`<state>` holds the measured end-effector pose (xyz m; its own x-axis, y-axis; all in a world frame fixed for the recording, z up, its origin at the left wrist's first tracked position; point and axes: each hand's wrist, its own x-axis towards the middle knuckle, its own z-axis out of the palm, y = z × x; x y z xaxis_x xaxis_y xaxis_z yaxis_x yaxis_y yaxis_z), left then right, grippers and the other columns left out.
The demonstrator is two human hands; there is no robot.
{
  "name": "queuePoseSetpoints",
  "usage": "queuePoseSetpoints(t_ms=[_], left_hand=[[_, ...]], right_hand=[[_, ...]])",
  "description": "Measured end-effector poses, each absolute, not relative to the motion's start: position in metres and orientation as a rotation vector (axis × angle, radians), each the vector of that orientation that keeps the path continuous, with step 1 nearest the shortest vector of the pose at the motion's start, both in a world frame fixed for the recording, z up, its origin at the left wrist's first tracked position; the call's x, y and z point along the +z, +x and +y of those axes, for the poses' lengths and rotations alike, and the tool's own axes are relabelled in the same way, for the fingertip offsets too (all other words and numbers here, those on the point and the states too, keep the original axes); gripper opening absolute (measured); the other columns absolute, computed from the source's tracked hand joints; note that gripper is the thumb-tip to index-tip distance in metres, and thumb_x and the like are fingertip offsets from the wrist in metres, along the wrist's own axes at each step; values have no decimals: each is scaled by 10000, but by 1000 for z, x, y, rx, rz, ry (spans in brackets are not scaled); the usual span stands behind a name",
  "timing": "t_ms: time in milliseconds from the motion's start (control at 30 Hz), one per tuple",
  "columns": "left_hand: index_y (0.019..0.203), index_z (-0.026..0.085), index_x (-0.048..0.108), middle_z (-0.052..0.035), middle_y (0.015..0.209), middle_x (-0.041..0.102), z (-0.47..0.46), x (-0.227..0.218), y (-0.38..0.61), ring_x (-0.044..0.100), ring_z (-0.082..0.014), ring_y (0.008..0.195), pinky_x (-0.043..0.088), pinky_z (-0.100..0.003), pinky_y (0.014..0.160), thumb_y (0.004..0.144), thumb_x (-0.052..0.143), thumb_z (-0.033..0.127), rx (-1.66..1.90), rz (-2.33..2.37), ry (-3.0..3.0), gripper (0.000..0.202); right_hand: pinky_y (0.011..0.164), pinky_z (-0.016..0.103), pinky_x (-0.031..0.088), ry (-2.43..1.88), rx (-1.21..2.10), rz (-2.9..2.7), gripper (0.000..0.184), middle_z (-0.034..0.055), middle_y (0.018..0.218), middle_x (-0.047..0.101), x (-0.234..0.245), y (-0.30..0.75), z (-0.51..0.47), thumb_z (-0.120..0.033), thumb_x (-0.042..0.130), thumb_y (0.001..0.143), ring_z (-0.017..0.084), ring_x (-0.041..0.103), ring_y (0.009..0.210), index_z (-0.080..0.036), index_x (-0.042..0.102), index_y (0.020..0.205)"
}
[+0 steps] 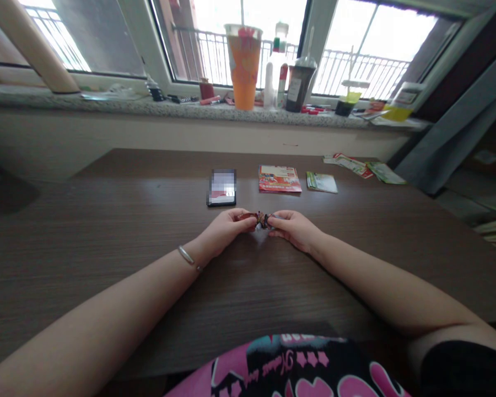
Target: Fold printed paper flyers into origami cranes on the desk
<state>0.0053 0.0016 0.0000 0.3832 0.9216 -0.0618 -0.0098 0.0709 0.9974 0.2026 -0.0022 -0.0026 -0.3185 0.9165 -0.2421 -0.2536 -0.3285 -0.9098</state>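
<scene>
The left hand point(225, 229) and the right hand point(295, 229) meet fingertip to fingertip, each pinched narrowly on one end of a small multicoloured folded paper piece point(263, 219). It sits between the two hands, just above the dark wood-grain table point(107, 231). Whether it touches the tabletop cannot be told. A thin silver bangle point(186, 255) circles the left wrist.

The piece is tiny and held only at its ends, so an uneven pull between the hands could probably tear it or undo a fold. A loosened pinch would likely drop it onto the table just below the fingers. A black rectangular phone point(222, 187) lies just beyond the left hand, and a red printed leaflet point(279, 178) just beyond the right. A forward slip of either hand could nudge them. A green printed card point(322, 182) lies further out, right of the leaflet.

The containers stand well beyond both hands on the speckled stone windowsill point(107, 105), out of easy reach.
- A tall orange patterned cup point(243, 66) has contents that do not show.
- A white plastic bottle point(274, 71) is opaque.
- A clear domed cup with a straw point(300, 85) holds a dark drink and looks nearly full.
- A clear lidded cup point(349, 96) holds a little green liquid at the bottom.
</scene>
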Motion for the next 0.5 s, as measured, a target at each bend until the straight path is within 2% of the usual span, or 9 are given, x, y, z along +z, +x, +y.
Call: queuePoseSetpoints(t_ms=[167, 333, 500], left_hand=[[776, 130, 667, 3, 694, 620, 2, 2, 5, 500, -101, 624, 355, -222, 589, 705, 749, 452, 846, 988, 1379, 340], [831, 119, 694, -1, 715, 636, 5, 0, 4, 496, -97, 629, 357, -222, 610, 720, 737, 451, 809, 961, 1375, 353], [856, 131, 709, -29, 814, 680, 8, -6, 3, 557, -109, 720, 401, -221, 683, 713, 763, 419, 808, 884, 1310, 326]], right_hand=[[579, 181, 518, -1150, 1657, -1091, 274, 7, 678, 686, -1, 199, -4, -304, 873, 530, 87, 609, 629, -146, 683, 649], [550, 184, 486, -1215, 1534, -1215, 261, -1, 670, 684, 0, 199, -6, -331, 844, 555, 86, 588, 615, -149, 696, 669], [564, 189, 478, -1169, 1601, -1151, 285, -19, 656, 656, 0, 202, -4, -344, 850, 537, 79, 567, 613, -154, 682, 667]])
